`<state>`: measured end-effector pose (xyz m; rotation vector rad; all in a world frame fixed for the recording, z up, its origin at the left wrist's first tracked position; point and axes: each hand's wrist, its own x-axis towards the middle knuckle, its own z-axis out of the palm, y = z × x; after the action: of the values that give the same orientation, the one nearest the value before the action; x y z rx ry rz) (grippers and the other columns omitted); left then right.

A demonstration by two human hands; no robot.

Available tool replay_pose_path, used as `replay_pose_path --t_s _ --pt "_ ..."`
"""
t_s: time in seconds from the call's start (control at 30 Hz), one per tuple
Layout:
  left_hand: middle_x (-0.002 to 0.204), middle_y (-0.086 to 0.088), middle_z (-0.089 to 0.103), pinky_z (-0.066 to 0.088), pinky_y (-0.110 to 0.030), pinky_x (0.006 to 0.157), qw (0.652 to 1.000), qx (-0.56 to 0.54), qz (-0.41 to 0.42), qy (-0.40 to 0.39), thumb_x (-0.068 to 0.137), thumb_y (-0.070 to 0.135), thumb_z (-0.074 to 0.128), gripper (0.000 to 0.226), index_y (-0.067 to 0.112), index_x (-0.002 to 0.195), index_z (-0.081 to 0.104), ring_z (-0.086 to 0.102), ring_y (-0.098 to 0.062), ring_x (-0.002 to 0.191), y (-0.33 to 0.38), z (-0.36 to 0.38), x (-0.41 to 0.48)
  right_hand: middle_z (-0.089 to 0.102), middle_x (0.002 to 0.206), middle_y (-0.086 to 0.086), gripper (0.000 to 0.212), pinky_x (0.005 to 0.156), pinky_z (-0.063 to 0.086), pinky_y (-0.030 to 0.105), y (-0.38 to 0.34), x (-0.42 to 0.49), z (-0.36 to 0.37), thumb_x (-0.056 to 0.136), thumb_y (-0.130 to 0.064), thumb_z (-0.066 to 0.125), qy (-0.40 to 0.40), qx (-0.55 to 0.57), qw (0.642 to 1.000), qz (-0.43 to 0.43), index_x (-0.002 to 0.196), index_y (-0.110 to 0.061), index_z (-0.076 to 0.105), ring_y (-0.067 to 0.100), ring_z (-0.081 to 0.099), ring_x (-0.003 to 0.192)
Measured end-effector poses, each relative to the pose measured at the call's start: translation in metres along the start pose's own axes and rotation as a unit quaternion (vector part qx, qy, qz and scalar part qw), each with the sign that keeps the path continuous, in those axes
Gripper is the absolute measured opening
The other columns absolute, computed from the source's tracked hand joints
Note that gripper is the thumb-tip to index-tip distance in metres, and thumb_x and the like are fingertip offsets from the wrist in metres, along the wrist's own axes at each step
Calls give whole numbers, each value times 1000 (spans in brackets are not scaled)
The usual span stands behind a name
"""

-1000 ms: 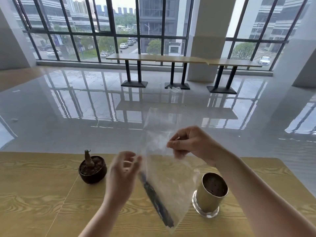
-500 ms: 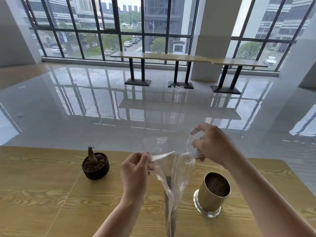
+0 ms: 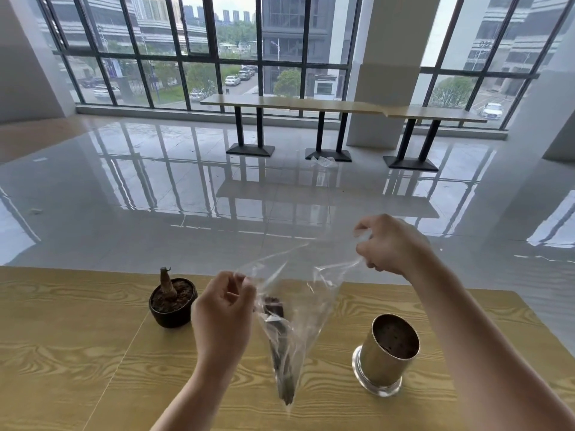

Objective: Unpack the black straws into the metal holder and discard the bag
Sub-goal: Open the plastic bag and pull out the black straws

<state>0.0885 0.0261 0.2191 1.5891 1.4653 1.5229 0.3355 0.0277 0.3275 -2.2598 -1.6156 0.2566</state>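
A clear plastic bag (image 3: 306, 309) hangs above the wooden table (image 3: 71, 353), its mouth stretched wide between my two hands. My left hand (image 3: 222, 315) pinches the left edge of the mouth. Higher up and to the right, my right hand (image 3: 389, 244) pinches the other edge. A bundle of black straws (image 3: 280, 346) stands nearly upright inside the bag, reaching down to its bottom corner. The metal holder (image 3: 385, 356), a shiny cylinder on a round base, stands on the table to the right of the bag, and I see nothing inside it.
A small dark pot (image 3: 172, 303) with soil and a short stump sits left of my left hand. Beyond the table's far edge lies a glossy tiled floor, with a long bench table (image 3: 339, 105) by the windows and a crumpled plastic scrap (image 3: 323, 161) under it.
My hands have pulled apart, the right one rising to the right, and the bag's mouth has opened wide. The straws swung from a slant to nearly upright.
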Motion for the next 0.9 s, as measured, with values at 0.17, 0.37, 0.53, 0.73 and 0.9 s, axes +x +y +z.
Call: replay_pose_path --t_s 0.17,0.37,0.53,0.73,0.9 --pt "57 -5 59 53 -41 44 999 27 24 7 86 8 61 48 34 125 51 61 -24 46 3 -10 11 70 78 -9 49 81 58 41 -2 5 1 85 -53 71 3 59 995 -75 126 -28 61 14 69 73" --pt "60 3 63 57 -42 54 999 31 22 5 86 11 61 42 32 122 58 62 -15 50 11 -4 18 60 111 -28 56 88 48 22 -3 -36 20 82 -69 61 159 149 903 -371 123 -31 62 -9 51 106" --pt "59 3 62 56 -43 55 997 52 50 -12 86 13 61 39 32 120 59 63 -14 51 12 -5 17 43 152 -12 105 113 32 38 -13 -45 71 69 -74 70 -13 -16 925 -379 156 -34 26 11 33 138" --pt "59 6 62 49 -20 46 995 74 70 7 86 8 63 39 29 119 60 60 -10 49 3 -21 23 32 155 -8 124 124 0 47 -38 -23 55 58 -83 68 -31 -10 918 -396 158 -36 11 14 7 151" --pt "57 2 62 44 -18 45 998 47 28 44 82 5 63 41 34 111 62 57 -14 48 -10 -32 32 60 89 -17 43 105 29 36 -53 -17 28 64 -62 81 -75 -5 891 -447 94 -32 73 6 42 101"
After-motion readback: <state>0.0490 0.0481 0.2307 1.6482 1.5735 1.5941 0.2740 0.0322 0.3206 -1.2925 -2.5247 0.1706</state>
